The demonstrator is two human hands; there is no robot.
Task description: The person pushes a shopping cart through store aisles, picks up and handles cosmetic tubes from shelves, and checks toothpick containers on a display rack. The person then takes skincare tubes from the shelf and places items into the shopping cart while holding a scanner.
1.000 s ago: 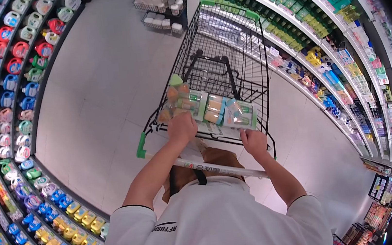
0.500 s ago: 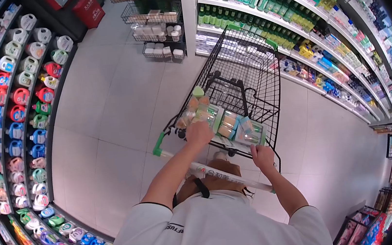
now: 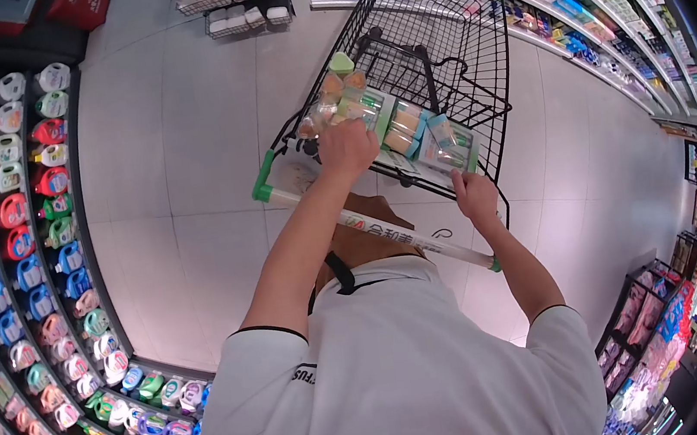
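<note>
A black wire shopping cart [image 3: 485, 127] with green corners stands in front of me. Both my hands reach over its white push bar [image 3: 394, 231] to the rear edge of the basket. My left hand [image 3: 349, 150] is closed on that edge, its fingertips hidden beside the packages. My right hand [image 3: 476, 196] is closed round the same edge farther right, thumb uppermost. Just beyond my hands lie clear-lidded packages [image 3: 368, 106], beige and blue packs [image 3: 405, 128] and a clear bag with orange-brown pieces [image 3: 333, 89]. A light green item [image 3: 340, 63] sits at the far left.
Shelves of detergent bottles [image 3: 14, 211] curve along the left. Bottle shelves [image 3: 576, 11] line the upper right. A wire rack with white goods [image 3: 250, 16] stands ahead, with a red box [image 3: 79, 7] at upper left. Dark display racks [image 3: 639, 312] are at lower right. Pale floor tiles [image 3: 209, 147] lie between.
The cart and my hands sit higher in the view, and the shelves and rack have shifted upward. Both hands keep their hold on the cart's rear edge.
</note>
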